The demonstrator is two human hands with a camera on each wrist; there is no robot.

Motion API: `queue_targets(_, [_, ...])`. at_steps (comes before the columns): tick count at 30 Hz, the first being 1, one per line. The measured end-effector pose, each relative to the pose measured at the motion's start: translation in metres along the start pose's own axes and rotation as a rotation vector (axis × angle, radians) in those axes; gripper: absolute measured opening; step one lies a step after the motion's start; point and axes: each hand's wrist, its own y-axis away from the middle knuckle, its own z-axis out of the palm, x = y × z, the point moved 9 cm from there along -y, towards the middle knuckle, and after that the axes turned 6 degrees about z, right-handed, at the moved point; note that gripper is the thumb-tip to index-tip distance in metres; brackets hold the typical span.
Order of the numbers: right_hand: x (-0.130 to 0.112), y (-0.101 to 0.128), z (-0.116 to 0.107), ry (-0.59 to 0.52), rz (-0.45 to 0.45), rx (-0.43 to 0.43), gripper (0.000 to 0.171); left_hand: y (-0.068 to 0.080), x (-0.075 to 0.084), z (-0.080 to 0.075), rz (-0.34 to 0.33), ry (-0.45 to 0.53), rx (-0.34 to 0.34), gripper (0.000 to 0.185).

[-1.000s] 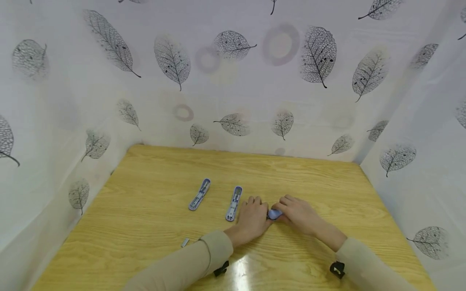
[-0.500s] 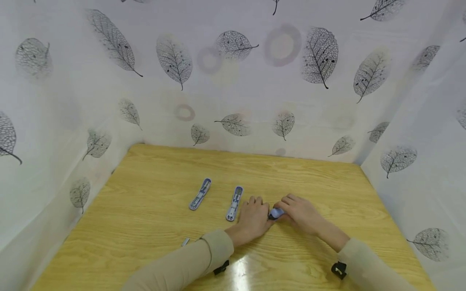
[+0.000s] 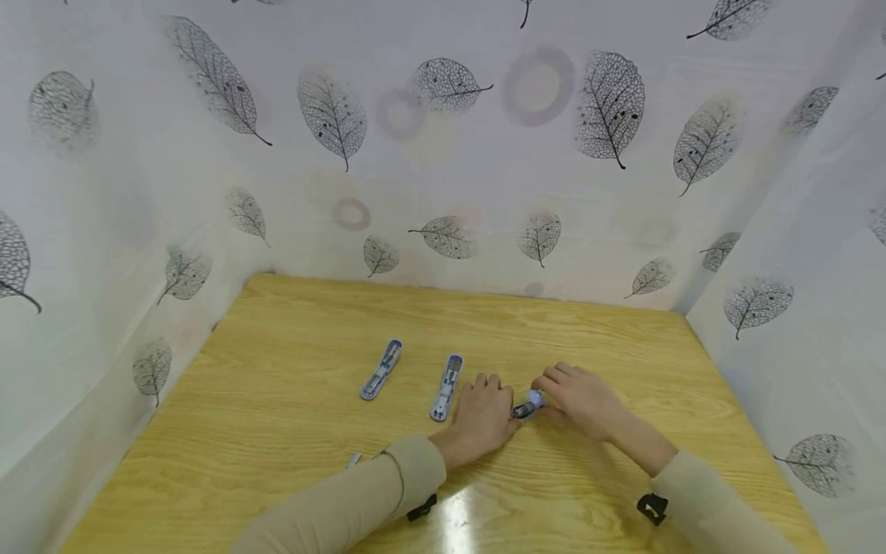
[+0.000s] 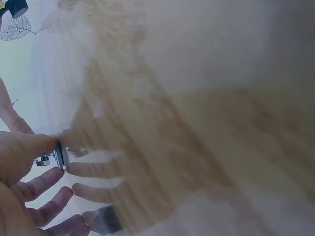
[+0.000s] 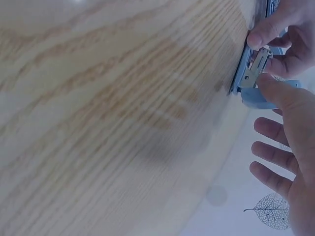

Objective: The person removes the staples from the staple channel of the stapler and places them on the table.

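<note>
While both hands meet at table centre, a small blue stapler (image 3: 527,405) sits between them on the wooden table (image 3: 291,431). Left hand (image 3: 483,412) pinches its near end; right hand (image 3: 584,400) thumb presses the metal spring part (image 5: 256,69), other fingers spread. Risk, as I judge it: the spring part could slip from under the thumb. Two more blue staplers (image 3: 381,369) (image 3: 446,386) lie open to the left, apart. No containers visible.

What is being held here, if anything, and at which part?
A small blue stapler on the table, gripped between both hands: the left hand holds its near end, while the right hand pinches the far end by its metal part.
</note>
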Motion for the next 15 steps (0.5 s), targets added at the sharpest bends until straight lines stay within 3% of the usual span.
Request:
queue_targets(10, [0.014,0.005,-0.003,-0.027,0.05,0.057,0.041,0.0,0.001,0.0,0.005,0.0,-0.013,0.038])
queue_targets(15, [0.02,0.006,-0.001,-0.047,0.081,0.033,0.041,0.001,0.0,-0.001,0.003,-0.004,-0.007,0.038])
